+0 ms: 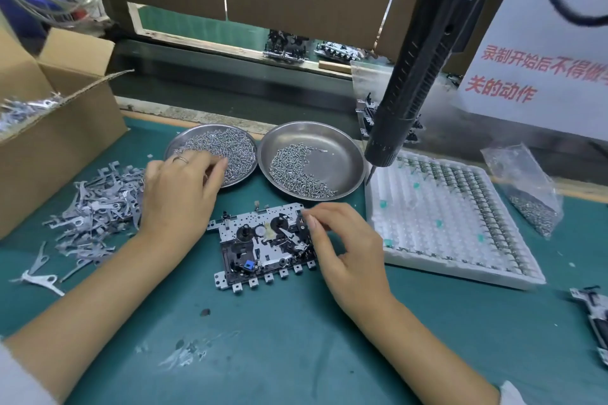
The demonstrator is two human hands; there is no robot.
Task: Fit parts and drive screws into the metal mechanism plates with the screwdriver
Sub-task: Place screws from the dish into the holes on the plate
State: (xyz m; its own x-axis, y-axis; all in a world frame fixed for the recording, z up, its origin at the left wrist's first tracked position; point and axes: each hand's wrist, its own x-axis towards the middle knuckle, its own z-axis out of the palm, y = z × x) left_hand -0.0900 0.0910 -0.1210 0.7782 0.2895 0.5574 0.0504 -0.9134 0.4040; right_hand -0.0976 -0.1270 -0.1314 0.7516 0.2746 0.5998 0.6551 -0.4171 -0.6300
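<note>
Pinching one small silver screw cleanly from the left round steel dish (210, 133) suits the curled left hand (179, 191), while the right hand (342, 240), fingertips pressed together, steadies the perforated metal mechanism plate (263, 240) at centre frame

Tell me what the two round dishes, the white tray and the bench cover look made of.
Dishes: likely stainless steel; bright, brushed, mirror-like glare. Tray: probably thin moulded plastic; translucent white, glossy pockets. Bench cover: seemingly a rubbery mat; matte teal, scuffed.

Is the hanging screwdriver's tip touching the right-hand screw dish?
Cannot tell. In the head view the electric screwdriver hangs with its bit right at the right screw dish's rim, but that overlap could be depth only; no hand holds it.
</note>
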